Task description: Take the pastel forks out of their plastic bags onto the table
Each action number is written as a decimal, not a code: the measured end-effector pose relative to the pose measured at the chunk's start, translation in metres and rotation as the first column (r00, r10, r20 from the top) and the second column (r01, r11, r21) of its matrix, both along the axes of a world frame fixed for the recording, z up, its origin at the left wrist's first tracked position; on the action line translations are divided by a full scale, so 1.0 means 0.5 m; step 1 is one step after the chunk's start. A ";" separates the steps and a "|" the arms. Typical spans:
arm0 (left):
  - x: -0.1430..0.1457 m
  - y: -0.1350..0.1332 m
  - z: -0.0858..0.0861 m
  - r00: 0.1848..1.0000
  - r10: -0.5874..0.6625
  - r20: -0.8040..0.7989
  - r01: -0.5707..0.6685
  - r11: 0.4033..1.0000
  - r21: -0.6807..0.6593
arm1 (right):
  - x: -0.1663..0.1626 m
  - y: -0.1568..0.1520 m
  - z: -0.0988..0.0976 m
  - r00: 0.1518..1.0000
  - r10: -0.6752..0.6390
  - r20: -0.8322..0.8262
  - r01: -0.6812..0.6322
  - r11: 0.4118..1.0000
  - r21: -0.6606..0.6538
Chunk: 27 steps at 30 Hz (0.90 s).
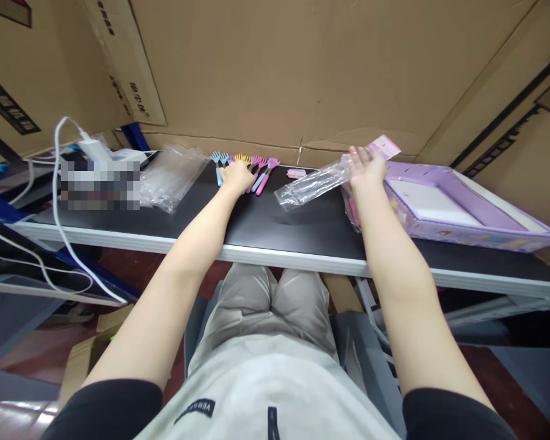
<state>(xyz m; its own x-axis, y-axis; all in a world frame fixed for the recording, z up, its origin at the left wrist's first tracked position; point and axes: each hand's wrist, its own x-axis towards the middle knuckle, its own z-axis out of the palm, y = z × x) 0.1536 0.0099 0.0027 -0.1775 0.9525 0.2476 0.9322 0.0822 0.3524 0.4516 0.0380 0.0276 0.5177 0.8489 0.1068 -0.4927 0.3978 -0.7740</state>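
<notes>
A row of several small plastic forks in blue, yellow and pink lies at the back of the black table. My left hand rests closed on the left part of that row, over the forks there. My right hand reaches out with its fingers stretched forward, lying on a clear plastic sleeve and touching a pink printed card. The sleeve slants across the table from the hand toward the middle.
A purple printed box tray sits at the right. A heap of clear plastic bags lies left of the forks, beside a white charger with cables. A small pink tag lies behind the sleeve. Cardboard walls the back.
</notes>
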 end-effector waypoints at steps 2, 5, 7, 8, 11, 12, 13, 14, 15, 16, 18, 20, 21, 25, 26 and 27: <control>0.010 -0.002 -0.002 0.999 -0.025 -0.028 0.026 1.000 0.005 | -0.018 -0.003 -0.001 0.998 0.065 0.012 -0.065 0.998 -0.025; 0.024 -0.003 -0.010 0.996 -0.048 -0.078 0.049 0.999 0.008 | -0.052 -0.013 -0.003 0.983 0.166 0.082 -0.161 0.985 -0.059; 0.031 -0.003 -0.016 0.992 -0.067 -0.108 0.067 0.998 -0.001 | -0.076 -0.022 -0.005 0.965 0.235 0.116 -0.225 0.970 -0.094; 0.034 -0.003 -0.017 0.990 -0.077 -0.116 0.077 0.997 -0.009 | -0.087 -0.028 -0.006 0.954 0.271 0.125 -0.258 0.959 -0.116; 0.036 -0.003 -0.021 0.989 -0.093 -0.114 0.092 0.996 -0.012 | -0.119 -0.047 -0.006 0.914 0.379 0.145 -0.353 0.919 -0.178; 0.035 -0.003 -0.022 0.989 -0.094 -0.112 0.094 0.996 -0.002 | -0.128 -0.055 -0.007 0.901 0.406 0.149 -0.376 0.906 -0.193; 0.033 -0.002 -0.023 0.989 -0.094 -0.112 0.096 0.995 0.016 | -0.137 -0.061 -0.007 0.892 0.426 0.153 -0.393 0.896 -0.206; 0.032 -0.002 -0.023 0.990 -0.092 -0.111 0.097 0.994 0.045 | -0.144 -0.068 -0.008 0.884 0.440 0.155 -0.405 0.889 -0.215; 0.031 -0.001 -0.022 0.990 -0.089 -0.107 0.099 0.991 0.087 | -0.150 -0.073 -0.009 0.878 0.451 0.158 -0.414 0.883 -0.222; 0.031 0.000 -0.021 0.991 -0.092 -0.095 0.105 0.985 0.136 | -0.156 -0.078 -0.011 0.870 0.464 0.166 -0.424 0.877 -0.227; 0.034 0.002 -0.019 0.988 -0.152 -0.024 0.154 0.962 0.227 | -0.163 -0.086 -0.015 0.850 0.490 0.195 -0.445 0.864 -0.235; 0.044 0.003 -0.017 0.949 -0.289 0.121 0.246 0.927 0.283 | -0.168 -0.094 -0.017 0.821 0.519 0.238 -0.464 0.849 -0.251; 0.050 0.002 -0.017 0.905 -0.369 0.211 0.299 0.906 0.300 | -0.171 -0.098 -0.018 0.805 0.533 0.262 -0.472 0.841 -0.263; 0.076 -0.007 -0.019 0.647 -0.544 0.534 0.441 0.838 0.320 | -0.183 -0.115 -0.019 0.692 0.638 0.339 -0.536 0.768 -0.350; 0.081 -0.011 -0.019 0.598 -0.549 0.583 0.453 0.832 0.319 | -0.185 -0.118 -0.019 0.664 0.662 0.348 -0.550 0.748 -0.372; 0.084 -0.016 -0.018 0.563 -0.548 0.619 0.458 0.830 0.317 | -0.188 -0.121 -0.019 0.643 0.679 0.355 -0.558 0.732 -0.390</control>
<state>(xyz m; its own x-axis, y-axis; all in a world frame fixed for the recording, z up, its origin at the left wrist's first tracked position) 0.1955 0.0020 -0.0062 0.1665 0.9139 0.3702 0.3203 -0.4052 0.8563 0.3577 -0.0224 0.0179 -0.1972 0.9788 -0.0562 -0.1330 -0.0835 -0.9876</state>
